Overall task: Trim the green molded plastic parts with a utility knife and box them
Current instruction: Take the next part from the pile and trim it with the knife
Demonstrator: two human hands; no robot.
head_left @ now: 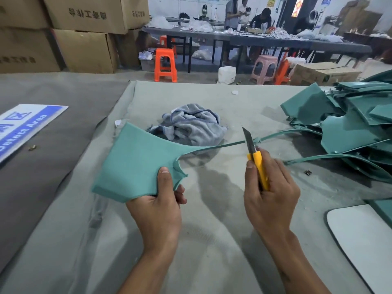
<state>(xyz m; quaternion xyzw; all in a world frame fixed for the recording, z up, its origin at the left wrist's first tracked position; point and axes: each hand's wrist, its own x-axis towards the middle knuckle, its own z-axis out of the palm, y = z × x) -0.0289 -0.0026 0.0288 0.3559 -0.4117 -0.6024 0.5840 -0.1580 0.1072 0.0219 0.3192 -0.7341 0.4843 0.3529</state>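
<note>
Two hands: left (pixel 157 211), right (pixel 269 194). One knife (pixel 257 164), one held part (pixel 135 164), one rag (pixel 191 126), one sign (pixel 23 128). Two orange stools (pixel 165 64) showed whole, one pink (pixel 264 68). The pile (pixel 350 124) at the table's right edge could not be counted.

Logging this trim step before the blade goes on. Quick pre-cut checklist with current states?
1. Part held: left hand grips the green part at its lower edge, thumb on top. Ok.
2. Knife held: right hand wraps the yellow utility knife, blade extended and pointing up. Ok.
3. Blade at the thin strip running off the part: close to its tip, contact cannot tell.
4. Left fingers away from the blade: apart, at the other end of the part. Ok.
5. Space under the cut: grey cloth lies just behind the strip. Cannot tell.
6. Box for finished parts: not seen on this table. Not ok.
</note>
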